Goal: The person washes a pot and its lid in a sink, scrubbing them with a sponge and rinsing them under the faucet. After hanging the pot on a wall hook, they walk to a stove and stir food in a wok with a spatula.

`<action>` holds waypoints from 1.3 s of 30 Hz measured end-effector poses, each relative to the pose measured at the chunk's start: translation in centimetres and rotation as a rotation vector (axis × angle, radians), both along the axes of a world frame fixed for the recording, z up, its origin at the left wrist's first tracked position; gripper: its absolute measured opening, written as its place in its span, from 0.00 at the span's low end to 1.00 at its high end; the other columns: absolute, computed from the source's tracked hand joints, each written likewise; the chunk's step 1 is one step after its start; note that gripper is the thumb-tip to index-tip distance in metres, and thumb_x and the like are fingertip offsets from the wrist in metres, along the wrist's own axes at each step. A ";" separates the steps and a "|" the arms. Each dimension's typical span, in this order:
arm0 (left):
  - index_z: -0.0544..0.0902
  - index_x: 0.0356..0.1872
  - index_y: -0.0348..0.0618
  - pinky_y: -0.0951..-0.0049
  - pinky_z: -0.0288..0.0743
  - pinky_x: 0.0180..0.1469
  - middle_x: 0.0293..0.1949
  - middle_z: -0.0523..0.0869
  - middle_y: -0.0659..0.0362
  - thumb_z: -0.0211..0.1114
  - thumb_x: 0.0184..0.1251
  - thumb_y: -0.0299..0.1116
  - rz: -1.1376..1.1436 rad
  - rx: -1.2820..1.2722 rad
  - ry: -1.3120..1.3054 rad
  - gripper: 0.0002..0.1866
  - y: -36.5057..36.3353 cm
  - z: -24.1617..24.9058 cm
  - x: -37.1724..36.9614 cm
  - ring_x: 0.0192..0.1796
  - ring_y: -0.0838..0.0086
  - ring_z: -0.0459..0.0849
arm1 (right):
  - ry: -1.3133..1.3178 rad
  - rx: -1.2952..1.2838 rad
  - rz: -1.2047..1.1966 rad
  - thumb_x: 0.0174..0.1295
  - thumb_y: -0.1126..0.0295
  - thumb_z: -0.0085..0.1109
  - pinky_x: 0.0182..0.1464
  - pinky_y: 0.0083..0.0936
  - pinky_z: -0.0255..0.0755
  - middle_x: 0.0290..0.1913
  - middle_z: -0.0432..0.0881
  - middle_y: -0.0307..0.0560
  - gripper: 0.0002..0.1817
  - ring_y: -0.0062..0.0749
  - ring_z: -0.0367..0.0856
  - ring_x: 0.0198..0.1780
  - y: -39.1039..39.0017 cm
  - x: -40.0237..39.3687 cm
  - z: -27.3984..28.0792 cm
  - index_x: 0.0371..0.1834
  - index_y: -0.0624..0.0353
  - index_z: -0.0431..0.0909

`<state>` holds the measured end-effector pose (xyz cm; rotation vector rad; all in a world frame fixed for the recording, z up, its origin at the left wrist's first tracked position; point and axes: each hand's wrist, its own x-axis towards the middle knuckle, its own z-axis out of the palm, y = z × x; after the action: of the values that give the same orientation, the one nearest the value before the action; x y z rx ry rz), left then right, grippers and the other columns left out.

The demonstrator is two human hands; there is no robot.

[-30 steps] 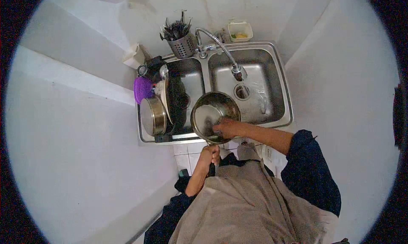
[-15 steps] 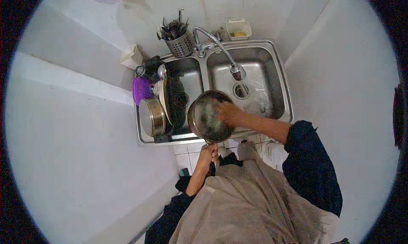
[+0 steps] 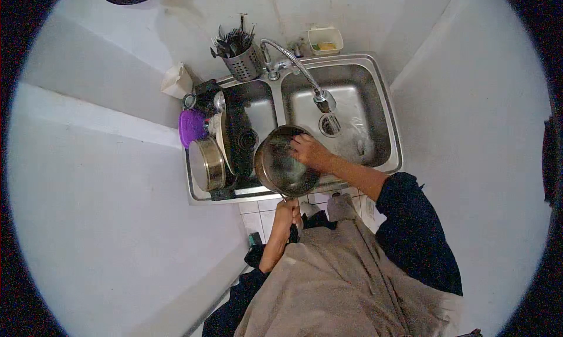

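My left hand (image 3: pixel 288 214) is wrapped round the handle of a metal pan (image 3: pixel 275 168) over the front edge of the double sink (image 3: pixel 246 194). The pan is tilted, its inside facing up toward me. Inside the pan, near its upper right, my right hand (image 3: pixel 309 153) has its fingers pressed together; what they hold, if anything, is hidden. Behind the pan, water runs from the flexible faucet (image 3: pixel 305 73) toward the drain (image 3: pixel 330 124) of the right basin.
A cutlery holder (image 3: pixel 243 65) and a small box with a sponge (image 3: pixel 326 41) stand behind the sink. At the left side are a purple item (image 3: pixel 192 127), a round metal pot (image 3: pixel 207 164), a plate (image 3: pixel 223 140) and a white container (image 3: pixel 177 82). Walls rise on both sides.
My right hand has shifted slightly up and left inside the pan and looks less blurred. My left hand keeps its grip on the handle.
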<state>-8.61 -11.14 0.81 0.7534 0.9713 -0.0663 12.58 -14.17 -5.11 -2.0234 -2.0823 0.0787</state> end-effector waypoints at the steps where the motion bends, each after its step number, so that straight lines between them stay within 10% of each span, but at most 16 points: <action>1: 0.68 0.22 0.45 0.75 0.57 0.10 0.09 0.64 0.64 0.49 0.61 0.33 -0.003 0.032 -0.002 0.09 -0.1 0.7 0.4 0.08 0.78 0.61 | -0.060 0.055 0.006 0.55 0.60 0.53 0.55 0.40 0.65 0.51 0.71 0.57 0.22 0.51 0.68 0.56 0.3 0.3 0.3 0.51 0.59 0.70; 4: 0.66 0.19 0.46 0.75 0.56 0.11 0.10 0.62 0.65 0.51 0.58 0.30 -0.014 0.125 0.036 0.09 0.5 0.5 0.5 0.08 0.77 0.61 | 0.665 -0.120 -0.143 0.50 0.64 0.54 0.54 0.39 0.65 0.50 0.72 0.53 0.23 0.48 0.68 0.55 -0.9 -4.5 1.8 0.51 0.55 0.72; 7: 0.66 0.17 0.46 0.75 0.57 0.11 0.09 0.63 0.64 0.50 0.58 0.32 -0.004 0.142 0.039 0.11 0.3 -0.7 0.0 0.08 0.76 0.62 | 0.718 -0.091 -0.061 0.49 0.66 0.55 0.55 0.39 0.64 0.50 0.72 0.54 0.23 0.48 0.68 0.55 -1.5 -5.0 0.8 0.52 0.53 0.72; 10: 0.65 0.17 0.45 0.75 0.57 0.11 0.09 0.63 0.65 0.49 0.59 0.32 -0.033 0.152 0.021 0.12 -0.1 -0.3 0.2 0.08 0.77 0.61 | -0.021 0.009 0.062 0.49 0.68 0.57 0.57 0.39 0.63 0.52 0.71 0.55 0.25 0.50 0.68 0.55 -0.6 -0.2 -1.6 0.54 0.53 0.69; 13: 0.67 0.18 0.44 0.75 0.56 0.10 0.09 0.63 0.64 0.49 0.59 0.31 -0.022 0.134 0.002 0.10 0.2 -0.2 0.3 0.08 0.77 0.61 | 0.042 0.089 0.004 0.50 0.66 0.58 0.57 0.39 0.63 0.53 0.71 0.55 0.25 0.50 0.68 0.56 -0.7 -0.1 -0.8 0.55 0.53 0.69; 19: 0.66 0.18 0.45 0.77 0.56 0.10 0.09 0.62 0.65 0.48 0.60 0.33 0.016 0.126 0.046 0.11 0.5 0.8 1.2 0.08 0.79 0.60 | 0.981 -0.357 -0.086 0.55 0.53 0.56 0.57 0.40 0.61 0.53 0.69 0.57 0.29 0.51 0.66 0.57 -1.8 -2.6 4.0 0.58 0.53 0.65; 31: 0.69 0.23 0.42 0.76 0.55 0.10 0.10 0.64 0.64 0.49 0.61 0.34 0.035 0.140 0.091 0.10 0.9 0.2 2.2 0.08 0.77 0.62 | 0.779 -0.109 -0.170 0.45 0.49 0.64 0.55 0.41 0.64 0.53 0.69 0.61 0.39 0.54 0.68 0.55 -4.3 -4.8 5.1 0.57 0.61 0.63; 37: 0.68 0.23 0.46 0.77 0.55 0.11 0.10 0.63 0.65 0.48 0.60 0.33 0.075 0.108 0.066 0.08 1.5 -1.0 2.1 0.08 0.78 0.60 | 0.880 0.032 -0.605 0.49 0.57 0.65 0.42 0.38 0.71 0.35 0.79 0.51 0.25 0.43 0.78 0.38 -5.5 -5.5 5.4 0.45 0.61 0.73; 39: 0.68 0.22 0.46 0.76 0.55 0.11 0.10 0.63 0.65 0.48 0.60 0.34 0.090 0.083 0.057 0.08 1.4 -0.2 2.7 0.08 0.78 0.60 | 1.631 -0.028 -0.742 0.50 0.63 0.64 0.33 0.29 0.70 0.29 0.78 0.46 0.18 0.32 0.75 0.29 -5.4 -4.5 7.0 0.40 0.63 0.74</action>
<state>-5.91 -9.76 0.56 0.7865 1.0659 0.0310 8.09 -19.52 1.91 -1.5066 -0.3199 1.1197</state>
